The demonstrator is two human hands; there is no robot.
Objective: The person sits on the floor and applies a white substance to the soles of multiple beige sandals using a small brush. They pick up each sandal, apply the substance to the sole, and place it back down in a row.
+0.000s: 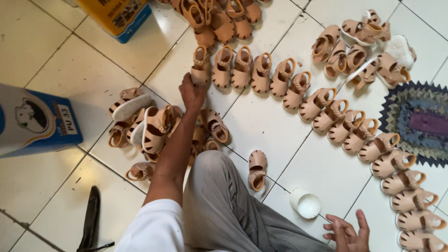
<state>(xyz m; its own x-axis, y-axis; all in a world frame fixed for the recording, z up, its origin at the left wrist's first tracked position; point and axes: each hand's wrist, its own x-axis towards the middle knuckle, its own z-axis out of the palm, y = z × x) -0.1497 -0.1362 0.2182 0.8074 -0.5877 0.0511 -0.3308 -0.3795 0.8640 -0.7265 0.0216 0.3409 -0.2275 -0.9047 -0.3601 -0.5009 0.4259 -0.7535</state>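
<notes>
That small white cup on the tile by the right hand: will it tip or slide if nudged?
The white cup looks small and probably light, so it would likely slide on the glossy tile floor. It stands upright and squat near the right hand, so tipping seems less likely.

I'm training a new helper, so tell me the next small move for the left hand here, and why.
Probably let go and reach back to the pile for another sandal. The left hand rests on the end sandal, which already stands in line with the row curving across the tiles. The right hand lies open and empty by the white cup.
</notes>
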